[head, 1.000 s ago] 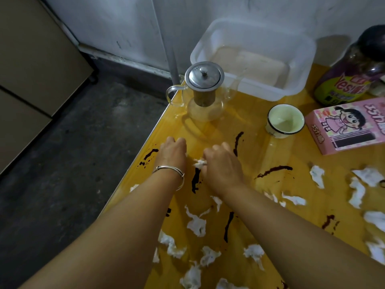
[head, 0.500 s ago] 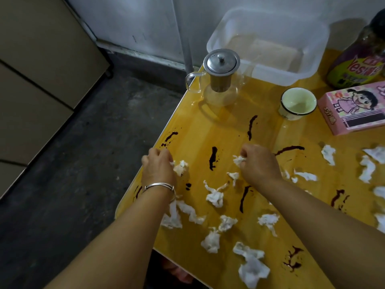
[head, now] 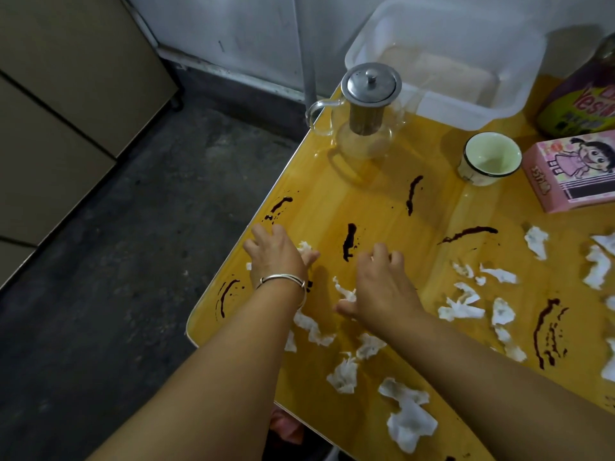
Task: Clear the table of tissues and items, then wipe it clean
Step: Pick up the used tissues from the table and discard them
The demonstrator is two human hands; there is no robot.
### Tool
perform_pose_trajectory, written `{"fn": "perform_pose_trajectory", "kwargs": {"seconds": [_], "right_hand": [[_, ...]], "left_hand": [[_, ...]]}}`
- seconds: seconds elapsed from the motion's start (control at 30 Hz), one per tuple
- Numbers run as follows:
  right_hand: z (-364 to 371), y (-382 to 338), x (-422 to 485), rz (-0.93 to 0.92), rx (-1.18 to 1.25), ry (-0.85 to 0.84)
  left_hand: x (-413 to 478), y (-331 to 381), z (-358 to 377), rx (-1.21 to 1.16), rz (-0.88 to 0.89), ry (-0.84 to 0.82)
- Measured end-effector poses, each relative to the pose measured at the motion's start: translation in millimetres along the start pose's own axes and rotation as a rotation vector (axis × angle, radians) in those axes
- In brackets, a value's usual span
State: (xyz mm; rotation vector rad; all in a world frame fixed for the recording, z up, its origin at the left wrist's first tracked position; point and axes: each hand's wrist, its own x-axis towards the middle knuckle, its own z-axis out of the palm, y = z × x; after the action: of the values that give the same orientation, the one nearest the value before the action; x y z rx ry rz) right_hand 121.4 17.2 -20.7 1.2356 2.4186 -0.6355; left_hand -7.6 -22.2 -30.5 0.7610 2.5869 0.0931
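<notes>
Right hand (head: 382, 287) back nearer, palm down, thumb splayed over a tissue scrap (head: 344, 292); left hand (head: 278, 257) tight round a wad (head: 304, 247).

The bare left forearm (head: 216, 361) and the bare right forearm (head: 482, 361) are reaching forward side by side, both angling in toward the near-left corner of the glossy yellow wooden tabletop (head: 366, 201). The left grip (head: 278, 257) is lying knuckles-up, its fingers curling round a crumpled white tissue wad (head: 304, 247) that is peeking out on the thumb side (a thin silver metal bangle (head: 283, 279) is circling that wrist). The right grip (head: 382, 287) is hovering low just beside it, apart from it, back of the hand up, fingers arching downward and thumb sticking out toward the left grip. A torn white tissue scrap (head: 346, 292) is showing between its thumb and forefinger; whether it is being pinched cannot be told.
</notes>
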Motion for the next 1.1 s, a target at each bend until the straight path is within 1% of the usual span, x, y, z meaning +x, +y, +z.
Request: {"fn": "perform_pose_trajectory", "kwargs": {"seconds": [0.13,0.3,0.43,0.53,0.6,0.7,0.9,1.0,1.1], "right_hand": [[5.9,1.3,0.4,-0.071,0.060,0.129],[8.2,10.7,4.7,-0.129,0.100,0.134],[2.9,14.4,6.0,-0.074,0.348,0.146],[-2.1,7.4,-2.6,-0.044,0.470,0.123],[-4.6,-1.0,-8.0,-0.042,0.535,0.084],[-6.4,-13.6,-5.6,-0.082,0.471,0.070],[-3.9,-35.7,26.1,-0.144,0.371,0.153],[-1.8,-45.1,43.6,-0.130,0.311,0.167],[2.1,-51.8,56.3,-0.118,0.228,0.135]], "left_hand": [[0.3,2.5,4.0,-0.005,0.019,0.011],[1.1,-1.4,4.7,-0.092,0.056,0.044],[-4.9,-11.1,-8.4,-0.271,-0.007,0.114],[-11.8,-26.2,-18.6,-0.333,-0.055,0.143],[-13.0,-35.0,-21.7,-0.334,-0.083,0.125],[-11.8,-41.6,-21.3,-0.291,-0.123,0.073],[-8.5,-50.5,-6.1,-0.230,-0.116,0.051],[-4.3,-51.9,-2.6,-0.211,-0.127,0.057],[0.0,-55.5,-1.0,-0.181,-0.135,0.063]]}}
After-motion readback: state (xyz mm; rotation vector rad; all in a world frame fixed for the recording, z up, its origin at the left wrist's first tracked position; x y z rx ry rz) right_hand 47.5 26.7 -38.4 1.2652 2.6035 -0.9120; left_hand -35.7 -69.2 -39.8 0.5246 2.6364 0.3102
